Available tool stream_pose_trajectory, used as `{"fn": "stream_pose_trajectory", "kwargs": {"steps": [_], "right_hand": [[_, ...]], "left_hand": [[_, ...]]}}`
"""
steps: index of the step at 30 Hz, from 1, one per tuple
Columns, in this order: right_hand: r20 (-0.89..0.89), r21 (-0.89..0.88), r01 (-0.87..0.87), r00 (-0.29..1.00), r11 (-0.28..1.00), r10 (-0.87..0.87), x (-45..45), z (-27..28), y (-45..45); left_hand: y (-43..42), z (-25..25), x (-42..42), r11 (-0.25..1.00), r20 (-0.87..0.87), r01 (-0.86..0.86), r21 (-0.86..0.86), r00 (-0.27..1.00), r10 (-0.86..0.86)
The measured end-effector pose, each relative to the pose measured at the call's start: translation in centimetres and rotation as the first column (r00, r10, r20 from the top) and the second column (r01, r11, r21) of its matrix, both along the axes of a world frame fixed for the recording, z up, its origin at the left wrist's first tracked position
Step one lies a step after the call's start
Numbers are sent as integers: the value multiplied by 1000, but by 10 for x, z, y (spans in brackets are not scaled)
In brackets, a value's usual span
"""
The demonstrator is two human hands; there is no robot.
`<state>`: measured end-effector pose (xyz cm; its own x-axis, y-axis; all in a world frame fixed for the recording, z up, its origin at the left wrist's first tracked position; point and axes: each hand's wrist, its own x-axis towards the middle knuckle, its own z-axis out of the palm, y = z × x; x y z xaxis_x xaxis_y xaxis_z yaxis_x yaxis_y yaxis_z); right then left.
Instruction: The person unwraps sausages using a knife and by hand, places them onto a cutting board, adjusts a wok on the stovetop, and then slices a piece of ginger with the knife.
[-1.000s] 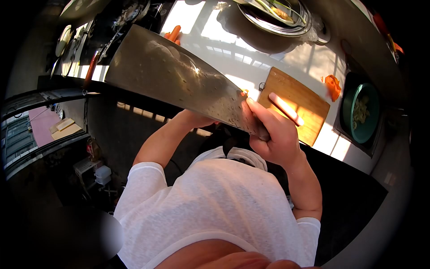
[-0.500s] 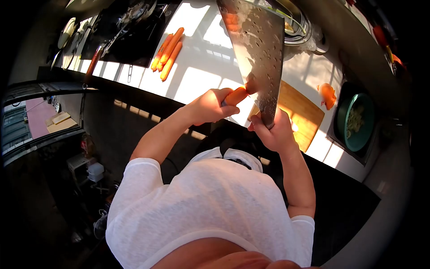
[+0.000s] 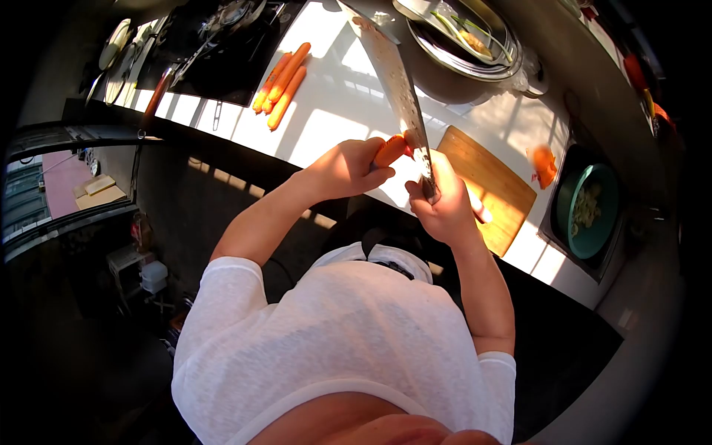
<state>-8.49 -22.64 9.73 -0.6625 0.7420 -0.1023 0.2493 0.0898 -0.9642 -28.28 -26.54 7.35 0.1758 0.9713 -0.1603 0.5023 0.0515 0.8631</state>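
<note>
My left hand (image 3: 350,169) is closed round an orange sausage (image 3: 390,150), whose end sticks out toward the blade. In my right hand (image 3: 445,204) is the handle of a large cleaver (image 3: 400,85), its blade raised, nearly edge-on to the camera and touching or very close to the sausage's end. Beneath and beyond my right hand lies a wooden cutting board (image 3: 493,178), with a pale stick-like thing (image 3: 480,208) on it, partly hidden by the hand. Several more orange sausages (image 3: 285,80) lie together on the white counter (image 3: 322,111) at the left.
Metal bowls (image 3: 475,70) with green stalks stand at the back. To the right are an orange wrapper-like piece (image 3: 544,165) and a green bowl (image 3: 593,215) of chopped pale food in the sink. A black stove (image 3: 215,67) with a pan is at the left.
The cleaver has swung from lying broadly across the view at left to pointing up and away, now turned nearly edge-on. My left hand has come out from behind it with the sausage.
</note>
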Motion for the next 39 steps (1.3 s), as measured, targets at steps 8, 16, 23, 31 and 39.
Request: {"fn": "stream_pose_trajectory", "kwargs": {"steps": [8,16,23,31,39], "right_hand": [[-44,4,-2,999,1000,3,-2,-5,3],[14,240,-36,999,970,34,9,-5,5],[-50,564,-20,997,826,59,6,-10,-4],[81,241,51,994,969,-72,28,-42,-3],[227,129,239,938,962,-263,86,-104,39]], "left_hand": [[-1,0,-2,991,58,-13,-134,998,21],[1,41,5,899,174,14,-438,982,69],[-14,12,15,996,43,-26,83,999,22],[9,-25,28,951,18,50,-305,999,-46],[74,-91,89,988,-178,133,-81,973,-146]]}}
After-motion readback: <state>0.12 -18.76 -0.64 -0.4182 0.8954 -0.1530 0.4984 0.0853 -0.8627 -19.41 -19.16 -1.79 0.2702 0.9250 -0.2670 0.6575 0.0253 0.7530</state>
